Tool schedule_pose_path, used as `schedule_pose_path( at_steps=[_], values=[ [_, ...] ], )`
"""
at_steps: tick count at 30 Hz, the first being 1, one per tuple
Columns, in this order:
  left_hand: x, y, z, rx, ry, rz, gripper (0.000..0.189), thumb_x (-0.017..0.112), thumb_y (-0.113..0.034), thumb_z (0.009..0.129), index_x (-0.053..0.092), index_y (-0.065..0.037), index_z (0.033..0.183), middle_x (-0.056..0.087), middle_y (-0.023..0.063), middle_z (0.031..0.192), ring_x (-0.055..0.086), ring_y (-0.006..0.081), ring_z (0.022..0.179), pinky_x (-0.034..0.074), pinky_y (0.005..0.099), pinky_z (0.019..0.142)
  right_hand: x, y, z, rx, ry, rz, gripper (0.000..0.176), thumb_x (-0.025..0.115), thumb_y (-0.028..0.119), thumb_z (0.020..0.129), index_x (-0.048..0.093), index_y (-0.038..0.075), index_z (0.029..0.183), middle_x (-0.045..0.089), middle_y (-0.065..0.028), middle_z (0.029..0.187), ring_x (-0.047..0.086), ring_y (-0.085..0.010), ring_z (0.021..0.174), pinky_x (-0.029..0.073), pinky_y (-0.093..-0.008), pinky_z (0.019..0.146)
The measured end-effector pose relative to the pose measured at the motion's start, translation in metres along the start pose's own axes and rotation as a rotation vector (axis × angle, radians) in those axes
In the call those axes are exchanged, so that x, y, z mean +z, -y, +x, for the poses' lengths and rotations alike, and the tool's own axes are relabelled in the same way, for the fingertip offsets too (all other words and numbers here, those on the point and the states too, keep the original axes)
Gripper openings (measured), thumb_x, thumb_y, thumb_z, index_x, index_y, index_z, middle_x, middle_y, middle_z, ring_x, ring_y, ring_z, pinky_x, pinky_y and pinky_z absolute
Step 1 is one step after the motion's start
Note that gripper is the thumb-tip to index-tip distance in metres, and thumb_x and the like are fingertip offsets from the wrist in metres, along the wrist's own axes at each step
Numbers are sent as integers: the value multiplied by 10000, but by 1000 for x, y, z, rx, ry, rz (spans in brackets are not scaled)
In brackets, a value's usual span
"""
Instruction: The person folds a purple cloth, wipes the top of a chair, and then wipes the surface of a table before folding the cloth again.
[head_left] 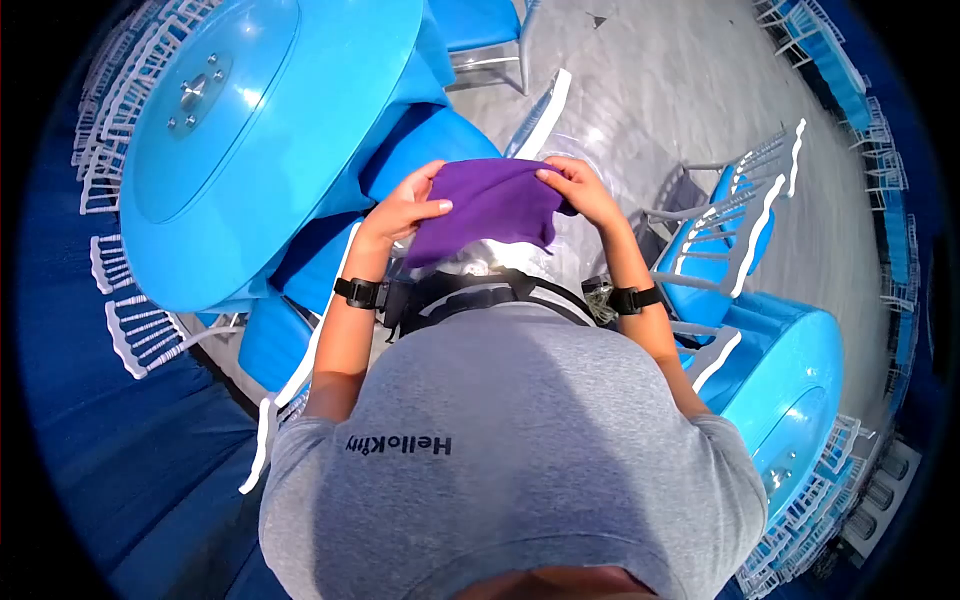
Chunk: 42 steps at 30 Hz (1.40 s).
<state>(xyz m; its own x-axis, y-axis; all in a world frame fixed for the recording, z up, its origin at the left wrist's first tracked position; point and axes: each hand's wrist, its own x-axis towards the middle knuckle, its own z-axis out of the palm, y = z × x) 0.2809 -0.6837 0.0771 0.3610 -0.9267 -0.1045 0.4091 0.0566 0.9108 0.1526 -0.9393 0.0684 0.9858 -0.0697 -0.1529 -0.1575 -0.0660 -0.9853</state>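
Note:
A purple cloth (487, 207) is spread in front of my body, held at its two sides. My left hand (408, 204) grips its left edge, with the thumb lying over the fabric. At the upper right corner, my right hand (582, 189) pinches the cloth between thumb and fingers. The lower edge of the cloth hangs loose and uneven. Beyond it is a blue chair seat (430, 150) beside the large table.
To the left stands a large round table (350, 110) with a blue cover and a raised glossy disc (270, 60). A smaller blue table (780, 370) is at the right. White-backed chairs (705, 250) with blue seats surround me on the grey floor (640, 70).

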Motion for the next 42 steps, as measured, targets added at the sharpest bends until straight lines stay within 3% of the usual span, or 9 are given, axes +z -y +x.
schedule_pose_path(
  at_steps=[5, 10, 12, 15, 19, 23, 28, 31, 42],
  values=[
    [-17, -3, 14, 64, -167, 201, 217, 678, -42, 736, 540, -52, 903, 558, 3, 864, 520, 71, 819, 421, 200, 714, -14, -3, -17, 43, -118, 41, 235, 551, 271, 883, 626, 49, 894, 476, 75, 567, 386, -8, 430, 256, -176, 369],
    [-61, 1, 56, 42, -589, 722, 228, 712, -118, 715, 540, -59, 852, 538, 26, 810, 518, 124, 762, 422, 260, 685, -32, -42, -11, 186, -298, 91, 270, 550, 251, 872, 598, 20, 1004, 625, -47, 793, 580, -137, 667, 463, -255, 644],
    [-49, 7, 72, 556, -886, 1464, 301, 709, -190, 715, 546, -38, 917, 547, 133, 886, 530, 261, 837, 431, 361, 730, -32, -92, -5, 146, -449, -311, 307, 569, 237, 844, 567, 15, 1056, 621, -100, 869, 591, -207, 758, 465, -299, 712],
    [-34, 43, 92, 366, -471, 1277, 393, 680, -275, 741, 548, -11, 1000, 544, 211, 1019, 504, 344, 987, 397, 409, 854, -20, -89, -5, -83, -523, -761, 493, 625, 161, 746, 473, 54, 1203, 459, -216, 1234, 426, -355, 1158, 352, -394, 964],
    [11, 102, 101, -15, -183, 1144, 576, 628, -292, 766, 386, 43, 1168, 552, 284, 1019, 558, 415, 912, 453, 452, 771, 18, -46, 2, -348, -333, -930, 530, 634, 102, 704, 479, 114, 1211, 418, -140, 1303, 358, -339, 1229, 326, -427, 993],
    [18, 97, 95, 15, -263, 1230, 519, 600, -251, 757, 384, 62, 1110, 590, 272, 855, 581, 429, 743, 473, 468, 654, 20, -49, 31, -452, -145, -1315, 593, 630, 52, 658, 472, 146, 1222, 432, -78, 1301, 317, -304, 1272, 279, -481, 1017],
    [9, 103, 81, -110, -235, 1254, 452, 581, -287, 787, 437, 63, 1034, 593, 268, 848, 579, 423, 756, 462, 471, 660, 23, -42, 65, -530, 105, -1408, 270, 638, 132, 663, 615, 122, 932, 587, -23, 934, 511, -233, 1028, 362, -404, 958],
    [2, 103, 50, -125, -240, 1243, 449, 559, -336, 812, 465, 55, 1010, 592, 264, 854, 576, 418, 783, 451, 468, 676, 41, -41, 63, -702, 254, -1132, 237, 691, 198, 618, 596, 91, 808, 596, -62, 777, 572, -261, 806, 447, -352, 727],
    [5, 60, 22, -155, 108, 844, 331, 530, -286, 847, 545, -37, 1065, 556, 191, 1037, 531, 316, 948, 405, 375, 811, 58, -45, 64, -634, 477, -1079, 332, 685, 298, 618, 554, 65, 815, 581, -80, 758, 574, -283, 757, 446, -371, 693]
  ],
)
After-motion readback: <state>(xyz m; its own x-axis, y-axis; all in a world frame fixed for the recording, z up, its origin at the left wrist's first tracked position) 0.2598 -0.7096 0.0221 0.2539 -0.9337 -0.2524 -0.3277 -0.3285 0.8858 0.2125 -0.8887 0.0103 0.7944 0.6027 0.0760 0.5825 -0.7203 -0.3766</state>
